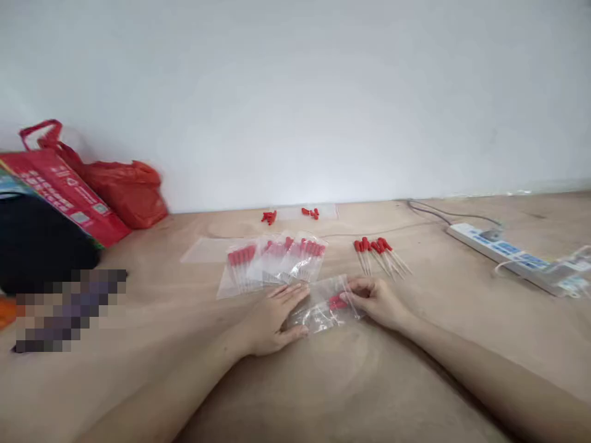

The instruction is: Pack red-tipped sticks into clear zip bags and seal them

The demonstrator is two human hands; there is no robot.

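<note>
A clear plastic zip bag [318,311] lies on the wooden table between my hands, with red-handled pieces [338,302] showing inside near its right end. My left hand [279,317] rests open on the bag's left part, fingers stretched out. At the right edge, my right hand [373,299] pinches the bag between thumb and fingers. Just beyond, filled clear bags [277,261] overlap in a row, each with several thin red-handled tools in it. To the right, loose red-handled tools with thin pale shafts [379,253] lie in two bunches.
Small red pieces [268,217] lie in two little groups by the wall, near a flat clear bag [327,211]. A white power strip [505,255] with cables is at the right. Red bags [124,191] and a black item [41,240] stand at the left.
</note>
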